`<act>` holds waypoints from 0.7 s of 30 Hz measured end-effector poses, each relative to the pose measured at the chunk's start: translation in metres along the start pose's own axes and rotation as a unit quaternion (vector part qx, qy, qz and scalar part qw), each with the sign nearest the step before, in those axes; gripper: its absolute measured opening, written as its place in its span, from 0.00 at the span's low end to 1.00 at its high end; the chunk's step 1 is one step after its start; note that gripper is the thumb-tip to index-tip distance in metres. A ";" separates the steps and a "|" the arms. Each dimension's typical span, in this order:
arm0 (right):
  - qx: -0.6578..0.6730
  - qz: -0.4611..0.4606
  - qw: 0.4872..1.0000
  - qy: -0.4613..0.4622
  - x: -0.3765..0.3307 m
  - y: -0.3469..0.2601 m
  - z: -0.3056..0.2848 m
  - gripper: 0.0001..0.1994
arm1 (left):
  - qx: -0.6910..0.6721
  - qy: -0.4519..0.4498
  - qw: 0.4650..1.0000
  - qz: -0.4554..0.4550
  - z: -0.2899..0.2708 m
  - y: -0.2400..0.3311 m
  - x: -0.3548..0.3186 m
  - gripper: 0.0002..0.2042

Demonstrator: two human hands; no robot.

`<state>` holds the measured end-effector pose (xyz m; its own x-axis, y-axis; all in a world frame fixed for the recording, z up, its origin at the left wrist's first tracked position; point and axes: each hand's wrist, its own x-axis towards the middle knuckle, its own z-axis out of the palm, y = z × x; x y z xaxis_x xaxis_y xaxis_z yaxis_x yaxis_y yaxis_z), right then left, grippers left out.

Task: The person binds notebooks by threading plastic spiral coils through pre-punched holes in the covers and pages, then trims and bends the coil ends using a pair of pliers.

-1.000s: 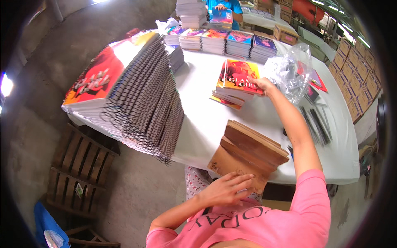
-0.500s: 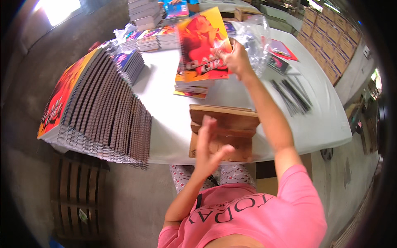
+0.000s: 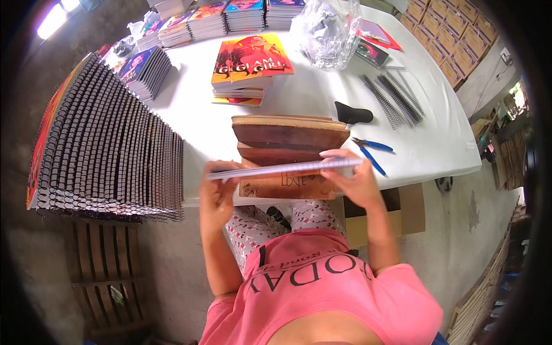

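White table (image 3: 322,98) | thin notebook (image 3: 284,169) seen edge-on, level | left hand (image 3: 217,195), right hand (image 3: 353,178) grip its ends

Daylight floods the scene evenly, and the glossy white rectangular tabletop (image 3: 322,98) reads bright, close to washed out. A blown-out window patch (image 3: 50,20) glows at the upper left. Soft shadows fall beside the tall slanted stack of black spiral-bound notebooks (image 3: 109,149), darkening the floor beneath. The crumpled clear plastic bag (image 3: 328,29) catches specular glints. Fisheye distortion bends table edges, and a black vignette rings the frame. Central focus stays sharp.
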<state>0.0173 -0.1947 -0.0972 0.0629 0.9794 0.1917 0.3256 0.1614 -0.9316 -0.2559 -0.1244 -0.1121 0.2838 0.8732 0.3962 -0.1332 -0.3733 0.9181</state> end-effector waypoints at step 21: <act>-0.030 -0.091 0.984 0.153 0.025 -0.001 0.001 0.15 | 0.142 0.051 0.987 0.052 -0.007 -0.027 0.043 0.13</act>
<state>0.0172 -0.1706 -0.0919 0.2774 0.8510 0.4459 0.4120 0.3139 -0.8554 -0.2464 -0.0745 -0.1197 0.1832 0.8471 0.4989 0.1187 -0.5228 0.8442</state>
